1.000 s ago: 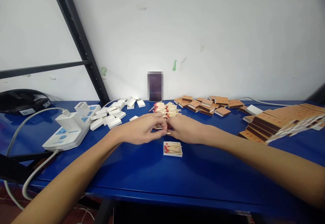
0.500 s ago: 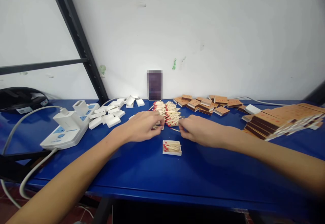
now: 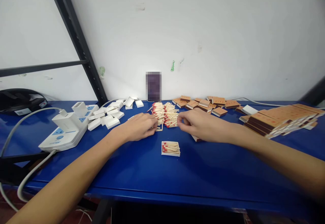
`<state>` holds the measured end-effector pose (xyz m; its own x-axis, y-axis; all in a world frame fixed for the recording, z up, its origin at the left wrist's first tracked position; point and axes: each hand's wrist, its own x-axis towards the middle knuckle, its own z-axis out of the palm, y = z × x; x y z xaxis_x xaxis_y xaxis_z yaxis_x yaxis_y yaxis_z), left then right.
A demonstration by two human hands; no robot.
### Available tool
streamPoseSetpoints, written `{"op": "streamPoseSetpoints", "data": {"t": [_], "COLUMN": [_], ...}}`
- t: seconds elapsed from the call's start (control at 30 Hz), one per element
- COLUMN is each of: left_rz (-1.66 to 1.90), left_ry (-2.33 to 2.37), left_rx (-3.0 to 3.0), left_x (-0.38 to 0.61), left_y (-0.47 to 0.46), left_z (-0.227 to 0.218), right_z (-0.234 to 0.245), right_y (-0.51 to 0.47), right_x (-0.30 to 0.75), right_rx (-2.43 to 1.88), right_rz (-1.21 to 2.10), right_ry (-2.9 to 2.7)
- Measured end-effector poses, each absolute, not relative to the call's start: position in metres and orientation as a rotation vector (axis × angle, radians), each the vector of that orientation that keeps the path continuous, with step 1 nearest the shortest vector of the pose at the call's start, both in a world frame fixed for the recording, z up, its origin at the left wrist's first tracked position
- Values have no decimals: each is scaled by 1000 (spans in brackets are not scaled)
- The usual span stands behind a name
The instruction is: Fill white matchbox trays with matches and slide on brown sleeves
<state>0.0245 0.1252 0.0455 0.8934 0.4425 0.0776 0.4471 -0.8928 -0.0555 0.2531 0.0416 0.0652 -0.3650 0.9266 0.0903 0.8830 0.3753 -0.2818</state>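
My left hand is curled beside the front left of a pile of red-tipped matches. A pale edge, perhaps of a matchbox tray, shows by its fingertips. What those fingers hold is hidden. My right hand has its thumb and fingers drawn together at the pile's right side; anything pinched there is too small to make out. In front of both hands lies a white matchbox tray partly filled with matches. Below my right hand, part of a matchbox peeks out.
White empty trays lie heaped at left, near a power strip with chargers. Orange matchbox sleeves are scattered behind, with stacked matchboxes at right. A blurred dark rectangular panel leans on the wall.
My left hand has shifted slightly left, showing the pale edge by its fingers. My right hand has risen a little; the loose match by its fingertips no longer shows, and a matchbox appears below it.
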Motion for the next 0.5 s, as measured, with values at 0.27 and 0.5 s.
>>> {"op": "streamPoseSetpoints", "data": {"t": [0.27,0.5], "left_rz": [-536,-548], "left_ry": [-583,-628], "left_rx": [-3475,-3338], "left_x": [44,54], "left_y": [95,88], "left_z": [53,45], "right_z": [50,48], "right_y": [50,35], "right_x": [271,265], "right_rx": [-1628,-1515], "right_rz": [210,261], "right_ry": [-2363,-2346]}}
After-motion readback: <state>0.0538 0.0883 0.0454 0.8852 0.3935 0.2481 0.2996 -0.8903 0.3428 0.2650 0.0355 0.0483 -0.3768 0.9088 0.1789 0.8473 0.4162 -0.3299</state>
